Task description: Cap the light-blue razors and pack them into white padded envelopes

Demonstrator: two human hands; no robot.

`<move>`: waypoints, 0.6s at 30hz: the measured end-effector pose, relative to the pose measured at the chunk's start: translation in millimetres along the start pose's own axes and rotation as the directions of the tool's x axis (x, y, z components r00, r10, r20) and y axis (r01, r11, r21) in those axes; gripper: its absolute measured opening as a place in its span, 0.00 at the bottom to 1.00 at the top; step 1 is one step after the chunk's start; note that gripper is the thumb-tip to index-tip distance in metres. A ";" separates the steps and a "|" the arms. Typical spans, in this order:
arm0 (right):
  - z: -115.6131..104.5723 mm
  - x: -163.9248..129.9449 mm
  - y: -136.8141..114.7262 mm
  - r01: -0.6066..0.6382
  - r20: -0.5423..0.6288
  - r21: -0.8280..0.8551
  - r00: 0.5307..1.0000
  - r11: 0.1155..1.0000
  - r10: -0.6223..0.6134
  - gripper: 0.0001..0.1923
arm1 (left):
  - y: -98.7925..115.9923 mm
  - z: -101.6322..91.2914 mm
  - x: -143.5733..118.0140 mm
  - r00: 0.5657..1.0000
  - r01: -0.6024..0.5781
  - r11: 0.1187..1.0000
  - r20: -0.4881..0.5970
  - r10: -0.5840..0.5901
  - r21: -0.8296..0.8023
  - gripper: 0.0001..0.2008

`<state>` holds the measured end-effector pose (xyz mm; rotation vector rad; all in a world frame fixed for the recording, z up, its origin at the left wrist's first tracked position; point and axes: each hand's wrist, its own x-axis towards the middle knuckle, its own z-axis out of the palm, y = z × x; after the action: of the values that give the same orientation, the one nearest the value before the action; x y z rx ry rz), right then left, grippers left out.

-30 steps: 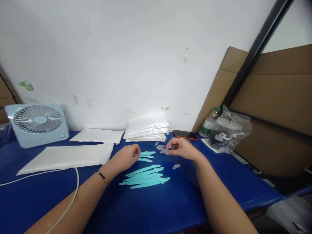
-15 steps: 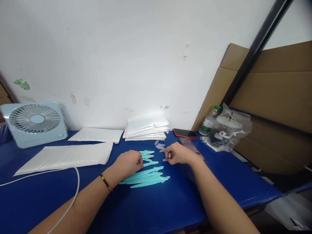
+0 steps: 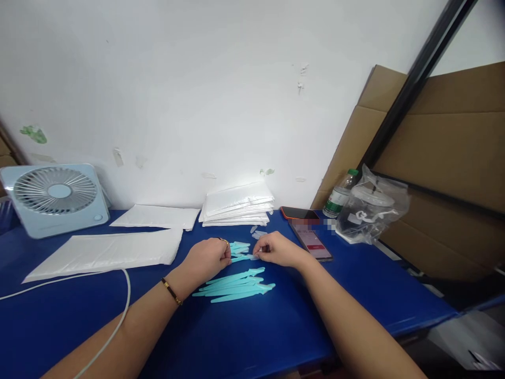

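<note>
The left hand [image 3: 208, 258] curls over one end of a teal stick [image 3: 240, 258] — its grip there is hidden behind the knuckles. The right hand [image 3: 276, 250] covers the stick's other end, and whatever its fingertips pinch is too small to tell. The phone [image 3: 313, 238] screen is blurred. The fan [image 3: 55, 199] and the cable [image 3: 106, 331] run off the frame edge.

The table's [image 3: 276, 337] near edge lies bare; envelopes [image 3: 236, 205] and a phone [image 3: 313, 239] crowd the far edge, a cable [image 3: 118, 316] crosses the left.
</note>
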<state>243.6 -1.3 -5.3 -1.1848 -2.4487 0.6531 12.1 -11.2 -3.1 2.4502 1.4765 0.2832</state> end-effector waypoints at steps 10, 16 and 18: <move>-4.2 -2.8 3.7 -0.063 -0.002 -0.015 0.998 0.998 0.063 0.08 | -4.1 -4.7 0.0 0.999 0.032 0.999 0.006 -0.032 -0.027 0.05; 8.8 6.7 -8.5 0.061 -0.033 -0.011 0.998 0.998 -0.061 0.09 | -3.0 -1.2 1.3 0.999 0.034 0.998 0.020 -0.033 -0.044 0.06; 8.2 8.3 -5.2 0.051 -0.070 -0.007 0.996 0.999 -0.052 0.09 | -1.9 -2.1 1.3 0.999 0.041 0.999 0.011 -0.040 -0.035 0.06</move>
<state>231.4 0.4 -8.5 -1.1230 -2.4148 0.5810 10.4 -8.9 -1.8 2.3881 1.5023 0.2859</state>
